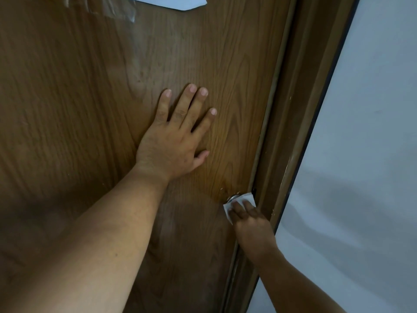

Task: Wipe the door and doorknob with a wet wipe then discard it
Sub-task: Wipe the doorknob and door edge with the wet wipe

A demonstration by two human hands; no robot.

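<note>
A brown wood-grain door (90,98) fills most of the view. My left hand (176,141) lies flat on it with fingers spread, holding nothing. Lower right, near the door's edge, my right hand (252,222) presses a white wet wipe (242,198) over the metal doorknob (233,197). Only a small shiny sliver of the knob shows above the wipe; the rest is covered. A darker damp-looking patch of wood sits just above the knob.
The brown door frame (300,109) runs diagonally along the door's right edge, with a pale wall (365,154) beyond it. A white sheet (171,2) and clear tape (112,10) are stuck on the door at the top.
</note>
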